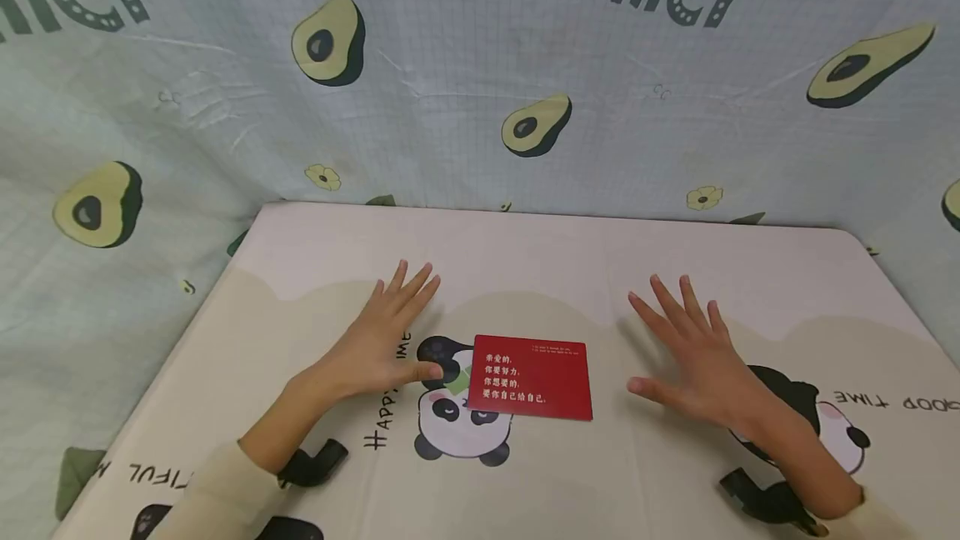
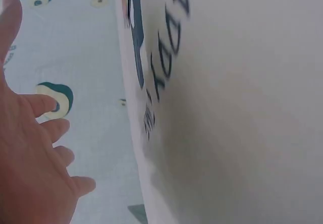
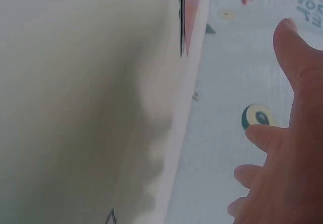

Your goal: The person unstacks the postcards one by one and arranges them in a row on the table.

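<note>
A red card point(image 1: 529, 378) with white Chinese writing lies flat on the panda-print table cover point(image 1: 570, 482), partly over a printed panda. To its left, my left hand point(image 1: 382, 348) is held above the cover with fingers spread and thumb pointing toward the card. On the other side, my right hand point(image 1: 693, 365) is spread the same way, apart from the card. Both palms are bare of any object. In the left wrist view the left fingers point(image 2: 60, 128) extend over the table's edge line; the right wrist view shows the right thumb point(image 3: 288, 42) raised.
Behind the table hangs a pale curtain point(image 1: 450, 148) printed with avocados and lettering, which also runs down the left side. A dark strap-like piece point(image 1: 315, 463) sits by the left wrist, and another dark piece point(image 1: 765, 498) by the right wrist.
</note>
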The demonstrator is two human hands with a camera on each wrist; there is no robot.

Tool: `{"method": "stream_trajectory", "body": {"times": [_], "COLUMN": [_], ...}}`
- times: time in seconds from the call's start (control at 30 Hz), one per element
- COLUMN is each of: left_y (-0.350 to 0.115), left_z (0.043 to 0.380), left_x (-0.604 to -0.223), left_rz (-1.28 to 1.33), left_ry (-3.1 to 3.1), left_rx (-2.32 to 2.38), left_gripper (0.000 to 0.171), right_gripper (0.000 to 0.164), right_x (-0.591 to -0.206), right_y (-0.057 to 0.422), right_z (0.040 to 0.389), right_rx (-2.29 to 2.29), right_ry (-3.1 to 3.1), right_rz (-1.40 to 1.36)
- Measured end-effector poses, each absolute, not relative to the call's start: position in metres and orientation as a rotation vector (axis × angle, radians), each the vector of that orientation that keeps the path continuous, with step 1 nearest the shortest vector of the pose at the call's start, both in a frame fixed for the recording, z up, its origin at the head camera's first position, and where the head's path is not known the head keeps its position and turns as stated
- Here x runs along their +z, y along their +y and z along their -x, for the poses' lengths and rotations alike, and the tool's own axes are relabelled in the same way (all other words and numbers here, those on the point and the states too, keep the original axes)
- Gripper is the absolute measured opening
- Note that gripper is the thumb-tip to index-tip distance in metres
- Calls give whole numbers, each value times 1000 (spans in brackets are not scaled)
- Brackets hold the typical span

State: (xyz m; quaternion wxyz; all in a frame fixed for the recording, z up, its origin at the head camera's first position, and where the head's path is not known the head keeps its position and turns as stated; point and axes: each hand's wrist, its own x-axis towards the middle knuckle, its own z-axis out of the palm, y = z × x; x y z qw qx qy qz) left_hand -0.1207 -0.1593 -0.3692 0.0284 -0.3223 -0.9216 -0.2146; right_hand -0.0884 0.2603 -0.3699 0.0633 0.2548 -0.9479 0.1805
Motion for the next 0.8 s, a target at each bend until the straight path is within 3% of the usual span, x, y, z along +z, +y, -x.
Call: {"method": "stream_trajectory", "body": {"times": [0.37, 0.8], "left_y": [-133, -121], "left_z": [100, 98], "left_x": [-371, -390], "left_rz": [801, 878], "left_ry": [-2910, -2854], "left_rx": [-1260, -1493], "left_gripper": [100, 94], "right_gripper": [92, 86], "right_x": [-382, -395], "right_y": [233, 211], "right_z": [84, 80], "right_rx": [840, 1130], "right_ry": [-2850, -2793], "right_rz": [-833, -925]}}
